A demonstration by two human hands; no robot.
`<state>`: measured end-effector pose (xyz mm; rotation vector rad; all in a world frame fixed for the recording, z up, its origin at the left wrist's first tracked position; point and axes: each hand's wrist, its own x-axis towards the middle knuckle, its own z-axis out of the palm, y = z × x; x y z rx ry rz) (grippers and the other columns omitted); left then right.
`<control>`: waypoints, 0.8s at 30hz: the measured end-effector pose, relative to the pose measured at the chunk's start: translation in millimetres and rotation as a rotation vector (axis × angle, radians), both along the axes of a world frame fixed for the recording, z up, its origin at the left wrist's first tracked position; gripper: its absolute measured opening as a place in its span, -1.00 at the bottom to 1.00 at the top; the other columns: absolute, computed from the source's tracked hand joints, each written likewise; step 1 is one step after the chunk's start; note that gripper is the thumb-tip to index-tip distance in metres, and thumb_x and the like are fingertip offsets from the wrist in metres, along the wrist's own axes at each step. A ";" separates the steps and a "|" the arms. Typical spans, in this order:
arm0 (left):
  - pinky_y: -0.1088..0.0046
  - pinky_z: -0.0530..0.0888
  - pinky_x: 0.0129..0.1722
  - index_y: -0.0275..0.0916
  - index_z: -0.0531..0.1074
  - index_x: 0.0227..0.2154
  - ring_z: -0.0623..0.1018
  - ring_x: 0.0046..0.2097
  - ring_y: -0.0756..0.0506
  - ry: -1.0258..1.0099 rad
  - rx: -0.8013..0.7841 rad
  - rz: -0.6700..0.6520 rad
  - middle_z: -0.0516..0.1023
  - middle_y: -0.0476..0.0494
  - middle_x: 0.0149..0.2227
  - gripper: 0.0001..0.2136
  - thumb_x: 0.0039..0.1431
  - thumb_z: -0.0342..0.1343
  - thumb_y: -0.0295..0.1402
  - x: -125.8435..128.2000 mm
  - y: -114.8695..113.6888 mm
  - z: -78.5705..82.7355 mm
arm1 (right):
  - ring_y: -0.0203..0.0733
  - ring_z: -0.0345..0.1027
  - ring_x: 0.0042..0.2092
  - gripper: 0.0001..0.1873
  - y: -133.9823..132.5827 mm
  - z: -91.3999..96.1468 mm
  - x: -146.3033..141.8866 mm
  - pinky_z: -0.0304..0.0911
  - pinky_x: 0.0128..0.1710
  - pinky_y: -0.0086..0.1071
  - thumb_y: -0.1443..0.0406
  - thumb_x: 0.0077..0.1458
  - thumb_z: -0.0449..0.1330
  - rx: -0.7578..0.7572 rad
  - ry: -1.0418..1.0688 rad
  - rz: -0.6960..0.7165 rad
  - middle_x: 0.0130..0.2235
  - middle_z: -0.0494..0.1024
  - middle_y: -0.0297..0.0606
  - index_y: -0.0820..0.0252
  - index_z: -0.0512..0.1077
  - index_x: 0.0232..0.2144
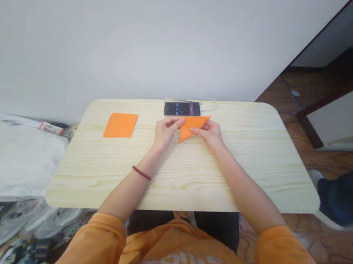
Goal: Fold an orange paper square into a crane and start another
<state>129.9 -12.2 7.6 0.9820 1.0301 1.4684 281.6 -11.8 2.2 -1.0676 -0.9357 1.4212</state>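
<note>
My left hand [166,131] and my right hand [207,133] pinch a folded orange paper [192,126] between them, near the far edge of the light wooden table [242,160]. The paper has a pointed, triangular shape, with one tip aimed to the right and another aimed down. A flat square orange paper sheet [120,125] lies to the left of my hands. A black smartphone [182,109] showing a timer lies just beyond my fingers, apart from them. A dark red bead bracelet [141,173] circles my left wrist.
A white cable [209,105] runs from the phone along the table's far edge, and a white wall rises behind it. A white bag [8,159] and clear plastic items [25,219] sit low on the left. A dark cloth [351,191] lies to the right.
</note>
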 end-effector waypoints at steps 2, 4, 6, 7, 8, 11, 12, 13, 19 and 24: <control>0.44 0.47 -0.31 -0.25 0.58 -0.50 0.53 -0.38 -0.02 -0.002 -0.003 0.001 0.61 -0.11 -0.42 -0.74 -0.25 0.37 -0.19 0.2 0.2 -0.5 | -0.13 0.51 -0.28 -0.49 -0.5 1.0 -0.2 0.38 -0.16 -0.24 0.29 -0.54 0.50 -0.003 -0.002 -0.004 -0.33 0.63 -0.23 0.24 0.53 -0.38; 0.44 0.47 -0.31 -0.25 0.58 -0.49 0.52 -0.39 -0.01 0.003 -0.005 0.002 0.61 -0.11 -0.42 -0.74 -0.24 0.37 -0.19 0.2 0.3 -0.9 | -0.14 0.50 -0.29 -0.49 -1.2 2.0 -0.4 0.38 -0.17 -0.25 0.29 -0.53 0.50 -0.002 -0.004 -0.005 -0.33 0.63 -0.24 0.24 0.53 -0.37; 0.44 0.47 -0.31 -0.25 0.58 -0.49 0.52 -0.39 -0.01 0.012 -0.007 0.005 0.60 -0.11 -0.42 -0.74 -0.23 0.36 -0.18 -0.1 0.4 -1.1 | -0.17 0.49 -0.31 -0.49 -1.9 3.3 -0.6 0.37 -0.20 -0.28 0.29 -0.52 0.49 0.000 0.001 -0.002 -0.33 0.63 -0.25 0.24 0.53 -0.35; 0.44 0.47 -0.31 -0.25 0.58 -0.49 0.52 -0.39 -0.01 0.018 -0.007 0.006 0.60 -0.12 -0.42 -0.74 -0.23 0.36 -0.18 -0.4 0.4 -1.1 | -0.18 0.48 -0.32 -0.49 -2.2 4.0 -0.7 0.37 -0.23 -0.30 0.29 -0.51 0.49 0.001 0.006 -0.002 -0.33 0.63 -0.26 0.23 0.53 -0.36; 0.44 0.47 -0.31 -0.25 0.58 -0.48 0.52 -0.39 -0.01 0.027 -0.007 0.008 0.60 -0.12 -0.42 -0.74 -0.22 0.36 -0.18 -0.7 0.3 -1.0 | -0.21 0.47 -0.33 -0.50 -2.3 4.8 -0.7 0.36 -0.26 -0.32 0.28 -0.50 0.49 0.003 0.015 -0.001 -0.33 0.62 -0.26 0.23 0.53 -0.36; 0.43 0.47 -0.32 -0.26 0.58 -0.48 0.52 -0.38 -0.03 0.072 -0.006 0.014 0.60 -0.13 -0.41 -0.73 -0.21 0.35 -0.17 -1.6 -0.2 0.0 | -0.30 0.40 -0.40 -0.58 -1.6 7.1 -0.2 0.29 -0.39 -0.41 0.25 -0.48 0.48 0.015 0.056 -0.021 -0.39 0.59 -0.32 0.22 0.51 -0.43; 0.44 0.46 -0.33 -0.26 0.58 -0.48 0.52 -0.38 -0.03 0.089 -0.005 0.015 0.60 -0.13 -0.42 -0.73 -0.21 0.35 -0.17 -1.8 -0.5 0.6 | -0.33 0.37 -0.42 -0.60 -1.2 7.7 0.0 0.26 -0.43 -0.44 0.24 -0.48 0.48 0.022 0.072 -0.033 -0.42 0.57 -0.34 0.22 0.50 -0.47; 0.44 0.46 -0.34 -0.26 0.58 -0.48 0.52 -0.39 -0.03 0.104 -0.003 0.016 0.60 -0.13 -0.42 -0.73 -0.21 0.35 -0.16 -1.7 -0.7 1.1 | -0.35 0.35 -0.44 -0.61 -0.8 8.2 0.2 0.23 -0.46 -0.46 0.24 -0.48 0.48 0.026 0.082 -0.047 -0.46 0.55 -0.37 0.21 0.48 -0.49; 0.44 0.46 -0.36 -0.27 0.56 -0.50 0.52 -0.39 -0.04 0.129 -0.001 0.015 0.60 -0.14 -0.43 -0.71 -0.23 0.35 -0.14 0.2 -2.1 3.8 | -0.39 0.28 -0.48 -0.61 -1.0 10.4 0.5 0.17 -0.51 -0.48 0.22 -0.52 0.49 0.024 0.058 -0.089 -0.54 0.46 -0.42 0.20 0.43 -0.57; 0.45 0.45 -0.36 -0.27 0.56 -0.49 0.52 -0.39 -0.03 0.150 0.014 0.025 0.59 -0.13 -0.44 -0.71 -0.20 0.33 -0.14 -0.7 -1.5 1.9 | -0.41 0.24 -0.52 -0.63 -1.1 10.3 1.3 0.13 -0.54 -0.48 0.22 -0.48 0.48 0.048 0.033 -0.074 -0.56 0.45 -0.42 0.20 0.42 -0.59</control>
